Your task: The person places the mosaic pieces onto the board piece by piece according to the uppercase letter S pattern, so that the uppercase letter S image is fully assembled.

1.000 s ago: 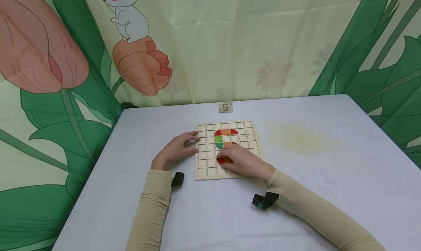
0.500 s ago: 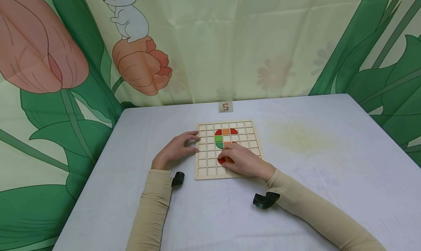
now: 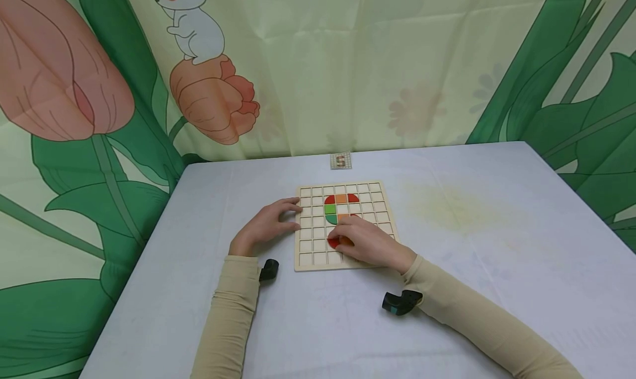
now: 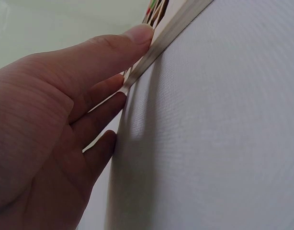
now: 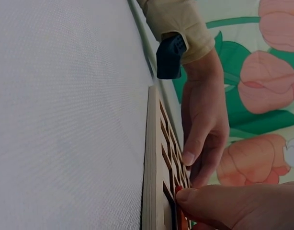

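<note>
A square wooden grid board (image 3: 306, 246) lies flat on the table with several coloured tiles in its cells. My left hand (image 3: 265, 224) is at the board's left edge, thumb and fingertips touching it, fingers relaxed and spread. Over the lower middle of the board, my right hand (image 3: 370, 244) pinches a red rounded tile (image 3: 332, 244) between thumb and fingers. An orange tile (image 3: 345, 240) shows beneath that hand. Further up are red corner tiles (image 3: 353, 198), an orange square (image 3: 340, 199), a light green square (image 3: 330, 209) and a dark green rounded tile (image 3: 331, 219). My right hand hides cells below it.
Behind the board lies a small pattern card (image 3: 340, 160) with a gridded picture. A white cloth covers the table (image 3: 447, 213), with a faint yellowish stain on the right. A printed curtain (image 3: 348, 64) hangs behind. Each wrist carries a black camera (image 3: 402, 302).
My right fingers and the red tile shift only very slightly on the board. My left hand stays at the left edge.
</note>
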The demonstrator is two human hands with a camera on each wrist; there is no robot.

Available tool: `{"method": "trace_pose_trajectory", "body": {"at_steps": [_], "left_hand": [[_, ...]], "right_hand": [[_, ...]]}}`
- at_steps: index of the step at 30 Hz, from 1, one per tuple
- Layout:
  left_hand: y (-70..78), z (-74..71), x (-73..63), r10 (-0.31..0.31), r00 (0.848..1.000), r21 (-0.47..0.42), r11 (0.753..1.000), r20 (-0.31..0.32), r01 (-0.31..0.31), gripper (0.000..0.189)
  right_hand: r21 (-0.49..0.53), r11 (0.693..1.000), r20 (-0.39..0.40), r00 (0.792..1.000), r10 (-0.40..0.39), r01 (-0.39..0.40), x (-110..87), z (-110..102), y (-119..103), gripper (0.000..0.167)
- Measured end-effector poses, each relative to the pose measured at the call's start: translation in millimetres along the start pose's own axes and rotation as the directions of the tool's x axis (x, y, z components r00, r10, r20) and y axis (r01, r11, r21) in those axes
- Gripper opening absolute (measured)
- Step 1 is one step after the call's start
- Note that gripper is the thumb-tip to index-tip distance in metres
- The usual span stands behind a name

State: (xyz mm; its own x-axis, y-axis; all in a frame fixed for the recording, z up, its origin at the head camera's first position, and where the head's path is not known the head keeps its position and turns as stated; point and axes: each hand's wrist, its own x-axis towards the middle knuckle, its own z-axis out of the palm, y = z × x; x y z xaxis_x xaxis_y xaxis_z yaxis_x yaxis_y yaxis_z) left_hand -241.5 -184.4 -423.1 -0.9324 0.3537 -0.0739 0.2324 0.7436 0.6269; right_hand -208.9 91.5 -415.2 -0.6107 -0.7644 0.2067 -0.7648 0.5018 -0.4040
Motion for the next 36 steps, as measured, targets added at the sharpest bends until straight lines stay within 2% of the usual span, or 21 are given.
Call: {"method": "trace_pose_trajectory", "body": {"at_steps": [29,36], "left_hand": [[0.3,-0.2,1.7,0.036,0.999,0.007,0.999,0.005,-0.036,0.044],[-1.2,0.8,0.0,0.032,0.999,0.018,0.999,0.008,-0.032,0.044]], "right_hand": [[-0.085,0.996,-0.083,0.996,0.008,-0.015,-2.1,7.6,-1.0,0.012],[-0.064,0.998,-0.083,0.997,0.003,-0.008,-2.7,7.4,0.3,0.012]]}}
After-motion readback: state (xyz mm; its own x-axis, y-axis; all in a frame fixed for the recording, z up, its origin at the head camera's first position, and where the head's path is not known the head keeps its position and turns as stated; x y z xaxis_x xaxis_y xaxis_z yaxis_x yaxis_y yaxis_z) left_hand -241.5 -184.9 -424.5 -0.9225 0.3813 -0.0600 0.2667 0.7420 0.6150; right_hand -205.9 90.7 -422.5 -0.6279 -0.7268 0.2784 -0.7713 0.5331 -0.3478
